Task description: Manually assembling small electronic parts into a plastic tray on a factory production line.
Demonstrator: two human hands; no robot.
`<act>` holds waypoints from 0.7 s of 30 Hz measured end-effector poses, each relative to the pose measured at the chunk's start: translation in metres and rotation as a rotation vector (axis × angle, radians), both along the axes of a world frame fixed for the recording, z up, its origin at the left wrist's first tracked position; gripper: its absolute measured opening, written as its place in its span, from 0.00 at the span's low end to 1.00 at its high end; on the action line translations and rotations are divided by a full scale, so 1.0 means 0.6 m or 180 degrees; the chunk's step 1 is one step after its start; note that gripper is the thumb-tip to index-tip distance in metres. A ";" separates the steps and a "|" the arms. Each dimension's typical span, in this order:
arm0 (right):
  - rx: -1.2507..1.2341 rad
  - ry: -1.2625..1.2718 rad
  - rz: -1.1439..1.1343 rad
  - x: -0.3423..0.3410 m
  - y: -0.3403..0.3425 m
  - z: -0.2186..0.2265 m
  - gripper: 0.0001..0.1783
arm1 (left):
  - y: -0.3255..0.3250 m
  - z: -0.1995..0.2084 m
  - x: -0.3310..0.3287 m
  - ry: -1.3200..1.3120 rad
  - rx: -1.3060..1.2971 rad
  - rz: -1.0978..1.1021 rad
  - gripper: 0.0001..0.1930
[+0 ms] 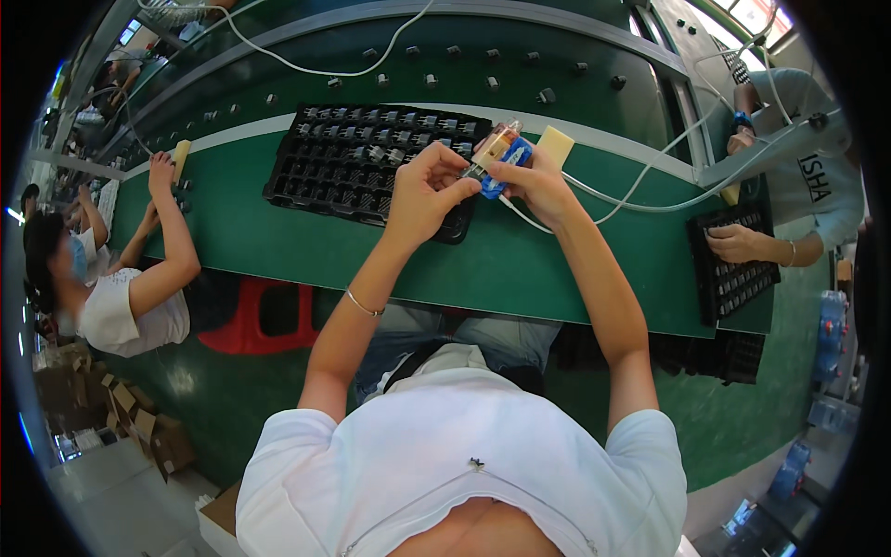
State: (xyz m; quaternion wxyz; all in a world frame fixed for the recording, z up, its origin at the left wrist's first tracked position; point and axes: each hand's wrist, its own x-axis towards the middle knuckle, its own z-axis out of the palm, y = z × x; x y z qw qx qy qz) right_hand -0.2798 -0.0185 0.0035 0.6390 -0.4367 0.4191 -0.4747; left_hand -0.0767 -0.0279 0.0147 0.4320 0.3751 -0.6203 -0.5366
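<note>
My right hand point(540, 188) is wrapped round a small blue and clear-amber device point(498, 151), from which a white cable seems to run. At the device's left end, the fingers of my left hand point(427, 190) are pinched on a small metallic and dark part point(474, 173), partly hidden by the fingertips. A black compartment tray point(278, 176) lies just left of and beyond my hands, with small dark parts in many of its far pockets. Close behind my right hand is a pale yellow block point(556, 144).
Small dark and grey parts point(493, 84) sit in rows on the green surface beyond the bench point(334, 255). White cables point(640, 197) cross at the right. Co-workers sit at left and right; a hand point(735, 243) touches another black tray point(707, 278). A red stool point(246, 325) stands at left.
</note>
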 end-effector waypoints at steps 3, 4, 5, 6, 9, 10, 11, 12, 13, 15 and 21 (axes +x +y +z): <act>0.0370 -0.0473 0.0212 -0.006 -0.001 -0.013 0.24 | -0.006 -0.005 0.005 -0.0059 0.0137 -0.0117 0.15; 0.0340 -0.0369 0.0336 -0.009 -0.003 -0.008 0.24 | -0.010 -0.008 0.009 -0.0139 0.0239 -0.0215 0.15; 0.0309 -0.0264 0.0454 -0.014 -0.004 -0.007 0.24 | -0.016 -0.011 0.013 -0.0147 0.0241 -0.0194 0.15; 0.0371 -0.0354 0.0538 -0.019 -0.006 -0.009 0.25 | -0.023 -0.012 0.019 -0.0310 0.0195 -0.0357 0.17; 0.0323 -0.0562 0.0321 -0.033 0.003 -0.002 0.24 | -0.070 -0.021 0.066 -0.0616 -0.0040 -0.0503 0.20; 0.0176 -0.0383 0.0324 -0.062 -0.001 -0.012 0.23 | -0.094 -0.023 0.090 -0.0703 -0.0288 -0.0123 0.18; 0.0174 -0.0378 0.0308 -0.080 -0.001 -0.019 0.23 | -0.129 -0.024 0.122 -0.1353 -0.0691 0.0528 0.15; 0.0086 0.0040 -0.0354 -0.095 0.004 -0.029 0.22 | -0.156 -0.018 0.151 -0.1617 -0.0844 0.0985 0.13; -0.0029 0.0457 -0.0964 -0.102 0.006 -0.028 0.20 | -0.201 -0.037 0.211 -0.2270 -0.1299 0.1554 0.12; -0.0149 0.0880 -0.1152 -0.127 0.008 -0.023 0.22 | -0.256 -0.053 0.304 -0.3345 -0.1853 0.2117 0.12; -0.0942 0.2671 -0.2348 -0.134 0.025 -0.038 0.29 | -0.271 -0.071 0.326 -0.4484 -0.2292 0.1894 0.07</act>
